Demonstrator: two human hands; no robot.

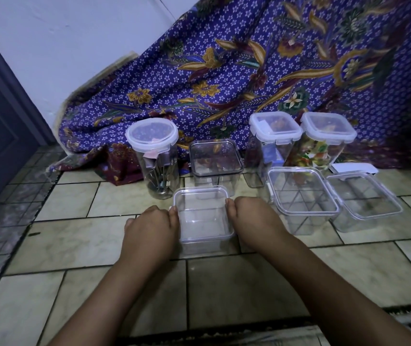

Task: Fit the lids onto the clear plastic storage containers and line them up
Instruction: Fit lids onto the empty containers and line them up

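A small clear container (pixel 204 216) stands at centre frame, between the hands. The left hand (pixel 149 228) and right hand (pixel 251 218) clasp its opposite sides, thumbs along the rim.

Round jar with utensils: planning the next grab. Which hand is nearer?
Left. The left hand holds the left edge of the small container, just before the round jar; the right hand holds its right edge, farther off.

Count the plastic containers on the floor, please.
7. The front container; two low ones right of it; four behind, by the cloth: a round one, a dark-lidded one, two tall ones. None seems hidden.
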